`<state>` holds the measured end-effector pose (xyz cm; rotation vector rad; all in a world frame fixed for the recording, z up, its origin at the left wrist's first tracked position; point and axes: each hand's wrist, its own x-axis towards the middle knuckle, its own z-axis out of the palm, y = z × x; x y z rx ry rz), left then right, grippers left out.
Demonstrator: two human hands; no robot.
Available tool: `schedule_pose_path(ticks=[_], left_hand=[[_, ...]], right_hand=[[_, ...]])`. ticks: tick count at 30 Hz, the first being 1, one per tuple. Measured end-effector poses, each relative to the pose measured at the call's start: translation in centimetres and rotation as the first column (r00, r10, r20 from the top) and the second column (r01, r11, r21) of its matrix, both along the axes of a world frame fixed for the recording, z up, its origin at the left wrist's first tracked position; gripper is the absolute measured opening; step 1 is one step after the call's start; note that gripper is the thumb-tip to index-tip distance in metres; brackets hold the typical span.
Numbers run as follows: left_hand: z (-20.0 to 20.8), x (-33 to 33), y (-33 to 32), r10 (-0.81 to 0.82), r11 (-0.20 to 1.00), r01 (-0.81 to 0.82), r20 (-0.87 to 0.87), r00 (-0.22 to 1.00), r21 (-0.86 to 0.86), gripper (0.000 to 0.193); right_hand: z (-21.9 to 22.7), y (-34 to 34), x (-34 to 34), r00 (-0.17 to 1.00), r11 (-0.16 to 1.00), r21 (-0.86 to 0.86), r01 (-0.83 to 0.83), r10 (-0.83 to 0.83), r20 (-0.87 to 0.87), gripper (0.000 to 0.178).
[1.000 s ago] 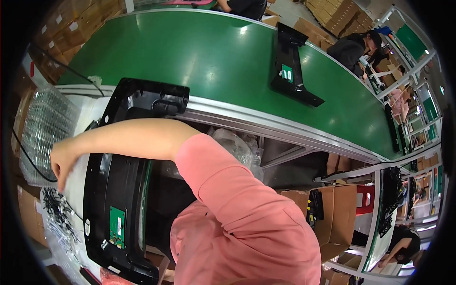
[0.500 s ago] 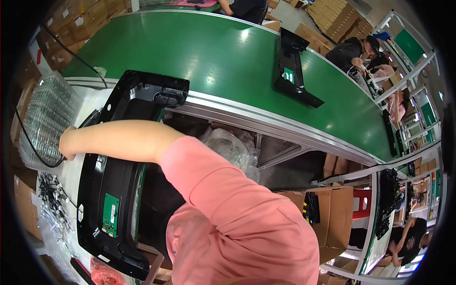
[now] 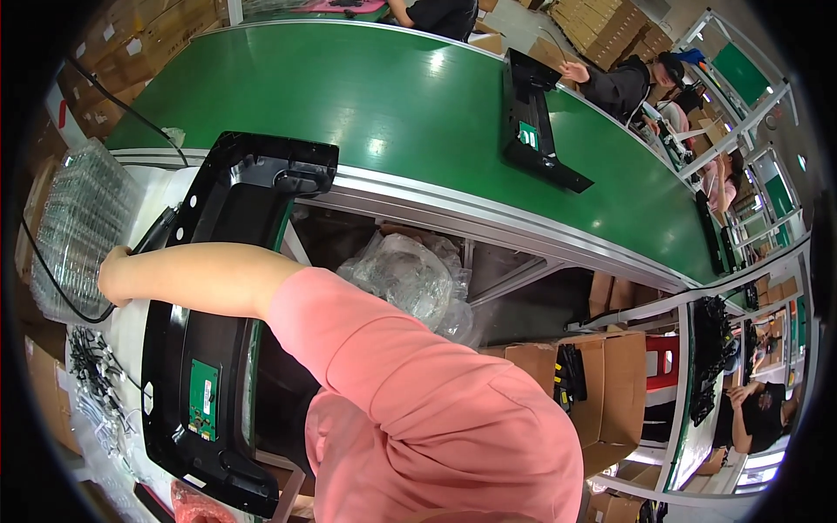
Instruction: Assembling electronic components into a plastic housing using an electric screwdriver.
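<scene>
My right hand (image 3: 113,275) is at the far left, at the end of my outstretched bare forearm. It is closed around the rear end of a black corded electric screwdriver (image 3: 157,230), and the fingers are mostly hidden. From the hand a black cable curves away to the left. Under my forearm lies a long black plastic housing (image 3: 166,366) with raised ends. A green circuit board (image 3: 204,399) sits in its near part. My left hand is out of view.
Beside my hand stands a stack of clear plastic trays (image 3: 80,222). Loose cables (image 3: 98,370) lie nearer. Across the green conveyor (image 3: 392,96) rests another black housing (image 3: 529,113); a co-worker's hand (image 3: 575,71) is near it. An open carton (image 3: 602,392) stands behind me.
My right hand has shifted slightly left and nearer, still on the screwdriver. Across the conveyor, a co-worker's arm has stretched out toward the far housing. The view has shifted a little.
</scene>
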<state>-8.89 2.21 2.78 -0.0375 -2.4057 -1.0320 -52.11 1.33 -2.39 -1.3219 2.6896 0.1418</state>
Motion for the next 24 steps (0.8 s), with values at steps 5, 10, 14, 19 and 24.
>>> schedule_pose_path(ticks=[5, 10, 14, 19, 24], left_hand=[[-0.6, 0.1, -0.5, -0.010, 0.975, 0.001, 0.038, 0.999, 0.222, 0.009], [-1.0, 0.0, -0.6, 0.011, 0.922, -0.002, -0.021, 1.000, 0.388, 0.009], [-0.3, 0.1, 0.5, 0.029, 0.771, -0.021, -0.003, 1.000, 0.637, 0.006], [-1.0, 0.6, 0.2, 0.169, 0.804, -0.117, -0.037, 0.985, 0.583, 0.015], [-4.0, 2.8, -3.5, 0.514, 0.858, -0.507, -0.102, 0.852, 0.087, 0.019]], right_hand=[[0.8, 0.7, 0.6, 1.000, 0.997, 0.076, 0.002, -0.002, 0.003, 0.048], [3.3, 2.7, 2.0, 0.990, 0.921, 0.377, 0.101, -0.056, -0.128, 0.053], [2.0, 3.5, 0.0, 0.997, 0.968, 0.242, 0.072, -0.070, -0.020, 0.058], [1.3, 3.2, -0.4, 0.998, 0.979, 0.195, 0.057, -0.052, -0.026, 0.058], [0.2, 3.4, -1.8, 0.998, 0.997, -0.059, -0.041, 0.043, 0.048, 0.052]])
